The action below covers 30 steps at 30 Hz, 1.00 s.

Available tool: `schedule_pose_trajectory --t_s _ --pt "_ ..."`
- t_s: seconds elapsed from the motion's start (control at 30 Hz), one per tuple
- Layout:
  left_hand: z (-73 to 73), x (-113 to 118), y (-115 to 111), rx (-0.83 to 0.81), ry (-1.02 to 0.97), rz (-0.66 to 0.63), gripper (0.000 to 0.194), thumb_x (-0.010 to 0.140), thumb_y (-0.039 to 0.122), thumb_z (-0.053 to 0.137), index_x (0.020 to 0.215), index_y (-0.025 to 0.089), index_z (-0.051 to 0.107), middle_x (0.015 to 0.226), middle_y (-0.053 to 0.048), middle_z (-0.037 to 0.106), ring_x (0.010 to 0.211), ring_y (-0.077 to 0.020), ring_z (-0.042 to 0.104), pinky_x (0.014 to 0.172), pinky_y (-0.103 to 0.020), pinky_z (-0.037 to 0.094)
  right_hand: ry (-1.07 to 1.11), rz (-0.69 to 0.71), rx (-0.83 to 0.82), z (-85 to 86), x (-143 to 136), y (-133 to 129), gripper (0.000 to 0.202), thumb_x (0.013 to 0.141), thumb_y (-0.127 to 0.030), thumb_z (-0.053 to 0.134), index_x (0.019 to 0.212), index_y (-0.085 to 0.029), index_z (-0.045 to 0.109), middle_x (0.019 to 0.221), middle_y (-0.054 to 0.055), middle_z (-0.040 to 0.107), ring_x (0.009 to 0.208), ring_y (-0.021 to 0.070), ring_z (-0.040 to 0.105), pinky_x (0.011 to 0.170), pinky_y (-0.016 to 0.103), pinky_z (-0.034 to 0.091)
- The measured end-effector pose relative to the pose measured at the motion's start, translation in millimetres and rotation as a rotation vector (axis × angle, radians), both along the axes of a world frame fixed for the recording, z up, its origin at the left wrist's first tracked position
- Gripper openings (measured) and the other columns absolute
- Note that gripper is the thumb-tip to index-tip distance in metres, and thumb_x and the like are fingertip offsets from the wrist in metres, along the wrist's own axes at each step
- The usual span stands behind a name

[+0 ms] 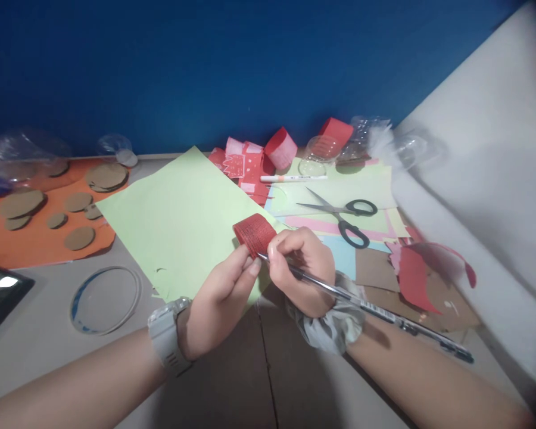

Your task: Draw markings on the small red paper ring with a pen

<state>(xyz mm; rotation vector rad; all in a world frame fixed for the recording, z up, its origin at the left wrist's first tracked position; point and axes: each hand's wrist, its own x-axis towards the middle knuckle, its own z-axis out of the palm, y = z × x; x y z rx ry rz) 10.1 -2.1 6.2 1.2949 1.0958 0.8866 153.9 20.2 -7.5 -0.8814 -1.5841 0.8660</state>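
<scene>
My left hand (223, 295) grips a small red paper roll (255, 231) by its lower edge, and dark fine markings show on its side. In my right hand (304, 268) is a long clear pen (361, 302), pinched near its tip. The pen's tip is at the lower edge of the roll, close to my left fingertips. Beneath the roll lies a light green sheet (174, 220). Whether the tip touches the roll is too small to tell.
Open scissors (335, 210) and a white marker (292, 178) lie on coloured papers at the right. Red paper pieces (250, 167) stand behind. Cardboard discs (79, 238) sit on orange paper (49, 253) at the left, near a ring (136, 292). A blue wall (250, 71) is behind.
</scene>
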Motion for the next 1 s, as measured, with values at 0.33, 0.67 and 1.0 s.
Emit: schedule_pose_trajectory --t_s 0.33,0.67,1.0 --pt "-0.8 -0.2 -0.9 -0.018 0.012 0.008 0.019 0.098 0.027 0.043 0.103 0.017 0.059 0.081 -0.001 0.060 0.079 -0.0166 0.053 0.089 -0.029 0.042 0.003 -0.011 -0.010 -0.9 0.5 -1.0 0.018 0.086 -0.009 0.058 0.079 -0.023 0.049 0.073 -0.004 0.054 0.060 0.0093 0.051 0.055 0.024 0.040" --pt "4.7 0.3 0.3 0.023 -0.053 -0.026 0.025 0.100 0.024 0.042 0.116 0.017 0.059 0.106 -0.005 0.069 0.095 -0.0176 0.059 0.094 -0.027 0.044 0.021 -0.016 0.007 1.5 1.4 -1.1 0.018 0.085 -0.009 0.058 0.078 -0.023 0.048 0.071 -0.003 0.054 0.058 0.0104 0.050 0.053 0.026 0.039" --pt "1.0 0.9 -0.4 0.004 -0.058 -0.014 0.025 0.100 0.025 0.042 0.118 0.017 0.059 0.104 -0.004 0.068 0.093 -0.0171 0.057 0.094 -0.027 0.043 0.029 -0.018 -0.014 -0.7 1.1 -0.5 0.017 0.085 -0.010 0.058 0.079 -0.022 0.049 0.074 -0.003 0.055 0.058 0.0097 0.051 0.053 0.024 0.040"
